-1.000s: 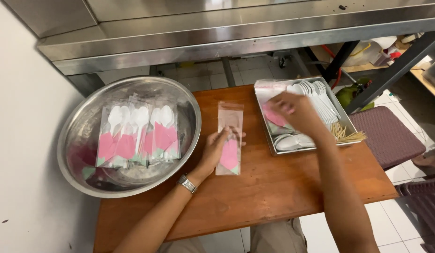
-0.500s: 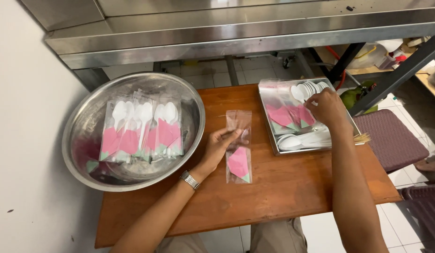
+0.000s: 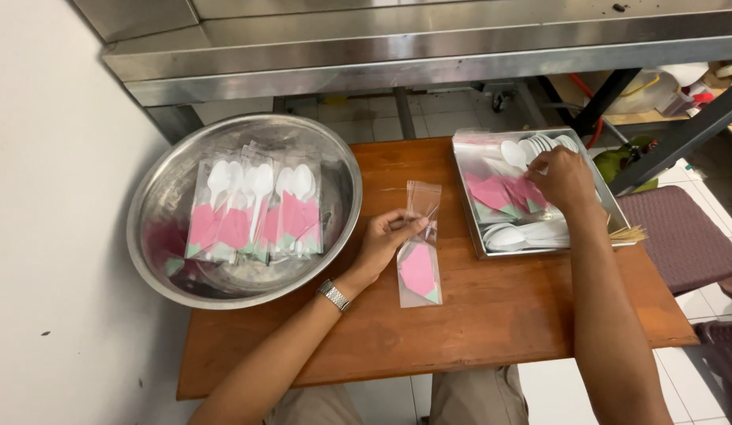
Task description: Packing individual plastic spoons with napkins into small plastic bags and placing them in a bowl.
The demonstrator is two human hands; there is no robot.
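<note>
clear bag, light, limp, likely slippery, is pinched by left hand at 9 o'clock edge; right hand curled among spoons, grip unclear.

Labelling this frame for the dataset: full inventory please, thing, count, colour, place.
wooden table: one, brown, centre.
steel bowl: one, silver, table's left end.
packed sleeves: several, clear with white spoons and pink napkins, inside the bowl.
clear sleeve: one, pink napkin inside, lying mid-table.
steel tray: one, silver, table's right side.
loose spoons: many, white, in the tray.
folded napkins: a few, pink, in the tray.
toothpicks: a bundle, pale, tray's right edge.
steel counter: one, silver, behind the table.
left hand: wristwatch on the wrist, pinching the clear sleeve.
right hand: reaching into the tray.
</note>
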